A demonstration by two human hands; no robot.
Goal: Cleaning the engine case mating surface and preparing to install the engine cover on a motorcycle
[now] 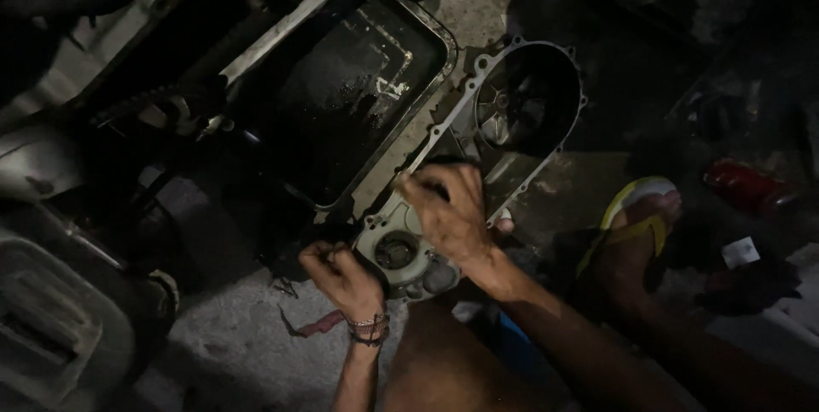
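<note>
A grey metal engine cover with a round fan-like part inside lies on the concrete floor, its narrow end toward me. My right hand rests on the cover's middle, fingers curled over something dark that I cannot make out. My left hand, with bracelets at the wrist, is closed at the cover's near left edge beside a round opening; what it grips is hidden.
A black oily drip tray sits left of the cover. A scooter body fills the left side. My foot in a yellow sandal is at right, near a red can. A red rag lies by my left wrist.
</note>
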